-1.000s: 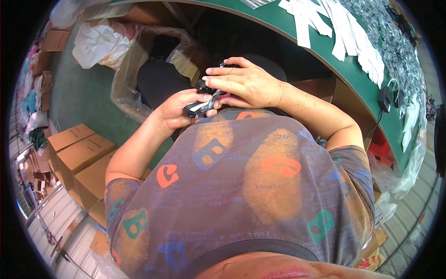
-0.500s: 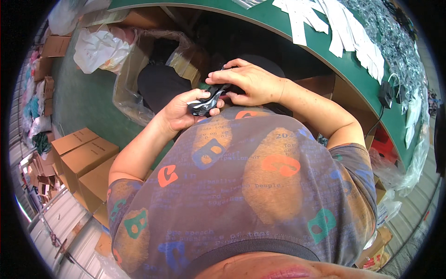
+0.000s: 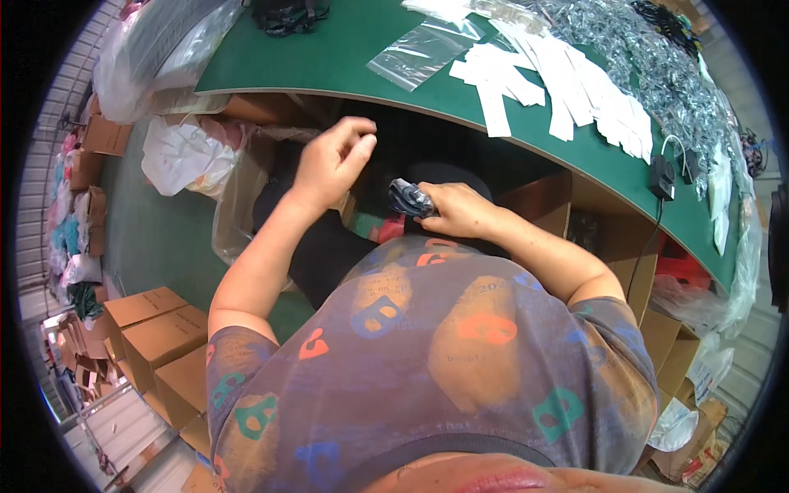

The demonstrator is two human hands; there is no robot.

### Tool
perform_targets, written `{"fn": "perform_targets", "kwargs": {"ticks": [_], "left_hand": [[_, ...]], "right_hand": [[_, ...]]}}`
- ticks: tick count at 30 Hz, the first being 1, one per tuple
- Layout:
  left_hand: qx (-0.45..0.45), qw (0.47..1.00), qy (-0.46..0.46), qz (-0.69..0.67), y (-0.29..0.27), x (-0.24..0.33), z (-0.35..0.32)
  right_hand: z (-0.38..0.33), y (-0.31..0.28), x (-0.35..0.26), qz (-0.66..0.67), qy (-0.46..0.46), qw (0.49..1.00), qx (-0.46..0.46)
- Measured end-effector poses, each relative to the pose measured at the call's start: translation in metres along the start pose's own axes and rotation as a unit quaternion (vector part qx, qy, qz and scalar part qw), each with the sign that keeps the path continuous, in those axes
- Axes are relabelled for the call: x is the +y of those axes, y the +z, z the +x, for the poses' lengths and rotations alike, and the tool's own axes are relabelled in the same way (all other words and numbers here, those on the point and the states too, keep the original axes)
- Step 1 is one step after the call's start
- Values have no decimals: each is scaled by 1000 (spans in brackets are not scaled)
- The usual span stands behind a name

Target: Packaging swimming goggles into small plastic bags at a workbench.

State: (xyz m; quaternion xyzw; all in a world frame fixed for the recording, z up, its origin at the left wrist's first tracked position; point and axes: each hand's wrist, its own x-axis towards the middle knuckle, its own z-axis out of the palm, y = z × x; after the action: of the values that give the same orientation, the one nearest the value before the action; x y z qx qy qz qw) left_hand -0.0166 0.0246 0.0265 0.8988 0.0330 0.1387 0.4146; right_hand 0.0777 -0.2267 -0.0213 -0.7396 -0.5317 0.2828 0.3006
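My right hand (image 3: 454,209) grips a small black bundle in shiny clear plastic (image 3: 408,198), holding it in front of my shirt near my lap. What is inside the plastic is too small to tell. My left hand (image 3: 334,160) is raised away from it, just below the near edge of the green table (image 3: 329,70). Its fingers are loosely bent, the thumb stands apart from the forefinger, and nothing shows between them.
On the table lie a flat clear plastic bag (image 3: 419,56), white paper strips (image 3: 567,82), a heap of shiny plastic-wrapped pieces (image 3: 608,66) and a black bundle (image 3: 288,16). A black power adapter (image 3: 662,177) hangs at the edge. Cardboard boxes (image 3: 164,337) stand left.
My left hand has let go of the black bundle and moved up, toward the table edge. My right hand keeps the bundle, now lower and further right. More of the tabletop shows.
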Motion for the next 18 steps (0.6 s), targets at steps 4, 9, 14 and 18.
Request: {"fn": "perform_targets", "kwargs": {"ticks": [4, 9, 14, 18], "left_hand": [[74, 913, 290, 276, -18, 40, 66], [-3, 927, 259, 271, -26, -15, 76], [134, 972, 181, 72, -16, -10, 7], [167, 961, 184, 120, 5, -23, -23]], "right_hand": [[-7, 19, 12, 95, 42, 994, 25], [-9, 24, 12, 124, 34, 992, -11], [-16, 23, 26, 145, 47, 988, 15], [-9, 31, 37, 250, 38, 965, 66]]}}
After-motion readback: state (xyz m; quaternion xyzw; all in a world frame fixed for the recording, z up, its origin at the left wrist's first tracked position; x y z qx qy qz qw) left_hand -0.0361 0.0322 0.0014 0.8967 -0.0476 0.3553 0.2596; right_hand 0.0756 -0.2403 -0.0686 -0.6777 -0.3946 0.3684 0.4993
